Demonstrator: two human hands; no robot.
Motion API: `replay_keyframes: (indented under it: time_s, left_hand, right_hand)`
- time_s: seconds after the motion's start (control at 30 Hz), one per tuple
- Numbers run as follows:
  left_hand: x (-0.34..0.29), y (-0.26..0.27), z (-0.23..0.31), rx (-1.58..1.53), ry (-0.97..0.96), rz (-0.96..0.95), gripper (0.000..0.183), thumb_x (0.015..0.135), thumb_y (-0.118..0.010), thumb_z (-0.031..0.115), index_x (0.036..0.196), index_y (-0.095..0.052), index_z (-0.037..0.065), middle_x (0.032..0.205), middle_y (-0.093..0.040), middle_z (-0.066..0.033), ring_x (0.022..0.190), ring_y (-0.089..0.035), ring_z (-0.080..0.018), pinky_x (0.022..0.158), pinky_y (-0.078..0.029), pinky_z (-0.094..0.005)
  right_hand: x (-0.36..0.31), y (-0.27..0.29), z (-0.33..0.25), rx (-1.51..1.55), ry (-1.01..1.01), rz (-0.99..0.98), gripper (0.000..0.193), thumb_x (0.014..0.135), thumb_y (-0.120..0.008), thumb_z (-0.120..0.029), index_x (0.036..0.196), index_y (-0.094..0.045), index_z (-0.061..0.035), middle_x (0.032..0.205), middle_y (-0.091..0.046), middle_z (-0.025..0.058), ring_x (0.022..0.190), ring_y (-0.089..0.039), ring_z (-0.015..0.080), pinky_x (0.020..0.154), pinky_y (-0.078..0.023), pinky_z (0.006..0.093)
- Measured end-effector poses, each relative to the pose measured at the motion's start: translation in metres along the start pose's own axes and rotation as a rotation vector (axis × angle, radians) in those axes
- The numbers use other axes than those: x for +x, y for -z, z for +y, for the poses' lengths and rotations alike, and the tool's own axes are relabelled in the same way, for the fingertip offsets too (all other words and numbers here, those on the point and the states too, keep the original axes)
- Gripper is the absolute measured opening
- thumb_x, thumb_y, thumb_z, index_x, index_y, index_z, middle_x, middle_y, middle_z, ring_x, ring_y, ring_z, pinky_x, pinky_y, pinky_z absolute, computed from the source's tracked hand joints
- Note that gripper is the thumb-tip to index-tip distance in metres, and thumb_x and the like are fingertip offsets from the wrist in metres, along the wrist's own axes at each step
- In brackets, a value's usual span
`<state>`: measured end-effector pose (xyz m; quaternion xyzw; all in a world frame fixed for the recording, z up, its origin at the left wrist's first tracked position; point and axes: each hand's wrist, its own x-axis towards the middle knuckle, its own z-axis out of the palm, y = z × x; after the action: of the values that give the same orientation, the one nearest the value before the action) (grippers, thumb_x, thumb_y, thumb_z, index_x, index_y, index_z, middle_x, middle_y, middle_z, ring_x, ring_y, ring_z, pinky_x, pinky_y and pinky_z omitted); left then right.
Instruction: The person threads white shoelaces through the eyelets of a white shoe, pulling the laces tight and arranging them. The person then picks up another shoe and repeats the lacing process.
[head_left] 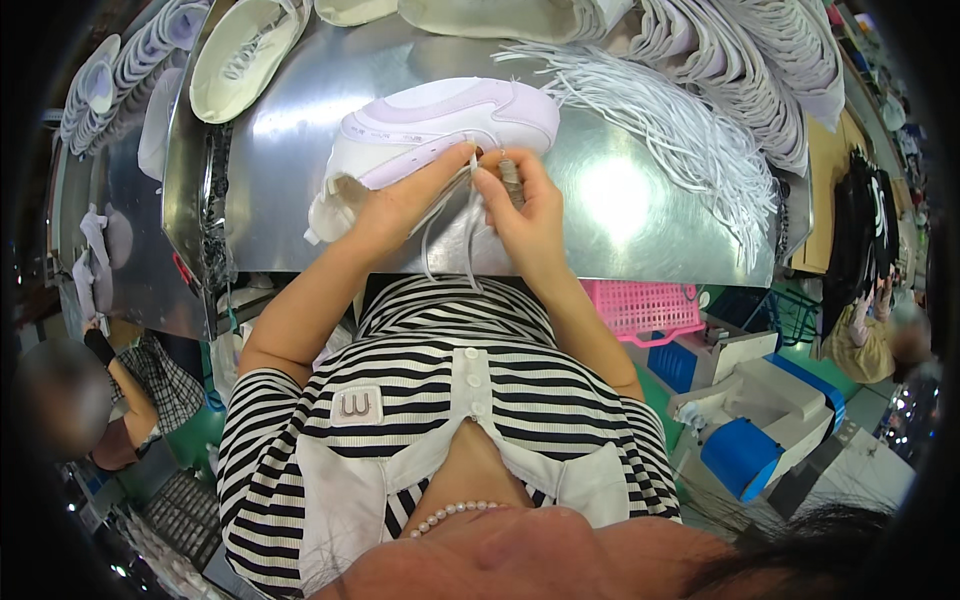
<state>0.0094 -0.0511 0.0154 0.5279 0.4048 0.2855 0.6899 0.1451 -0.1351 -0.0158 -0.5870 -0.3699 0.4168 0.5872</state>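
A white and pale lilac shoe upper lies on its side on the metal table in front of me. My left hand grips its lacing edge, the fingers partly hidden under the material. Close beside it, my right hand pinches a white shoelace at the row of eyelets. Two lace ends hang down toward the table's near edge. A greyish-brown band is wrapped about a finger of my right hand. The fingertips of both hands nearly meet, and the exact eyelet there is hidden.
A bundle of loose white laces spreads over the table's right side. Stacked uppers stand at the far right, and a laced upper lies far left. A pink basket sits below the near edge. Another person's arm shows at left.
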Motion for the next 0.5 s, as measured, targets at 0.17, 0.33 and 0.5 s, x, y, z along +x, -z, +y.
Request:
replay_keyframes:
  time_s: [0.17, 0.33, 0.5]
  left_hand:
    - [0.002, 0.004, -0.005, 0.007, -0.010, -0.007, 0.027, 0.095, -0.066, 0.024, 0.112, -0.070, 0.002, 0.104, -0.070, -0.0009, 0.094, -0.062, -0.0094, 0.082, -0.049, -0.0244]
    - [0.004, 0.007, -0.008, 0.016, 0.017, -0.012, 0.025, 0.094, -0.068, 0.020, 0.110, -0.071, 0.002, 0.104, -0.070, -0.0013, 0.094, -0.063, -0.0088, 0.082, -0.050, -0.0239]
    - [0.005, 0.011, -0.016, 0.132, -0.098, 0.005, 0.023, 0.091, -0.071, 0.014, 0.111, -0.071, 0.003, 0.104, -0.072, -0.0034, 0.094, -0.067, -0.0118, 0.082, -0.052, -0.0258]
  right_hand:
    - [-0.001, 0.008, -0.001, -0.100, 0.205, -0.001, 0.014, 0.097, -0.062, -0.010, 0.106, -0.059, 0.0008, 0.095, -0.073, 0.0133, 0.084, -0.071, 0.0183, 0.072, -0.054, 0.0292]
    - [0.008, 0.011, 0.002, -0.208, 0.245, -0.026, 0.013, 0.095, -0.062, -0.007, 0.105, -0.059, 0.0006, 0.087, -0.074, 0.0118, 0.076, -0.072, 0.0196, 0.067, -0.054, 0.0283]
    - [0.014, 0.015, -0.005, -0.303, 0.134, -0.070, 0.015, 0.093, -0.063, -0.009, 0.103, -0.057, 0.0010, 0.082, -0.073, 0.0117, 0.070, -0.072, 0.0269, 0.061, -0.053, 0.0336]
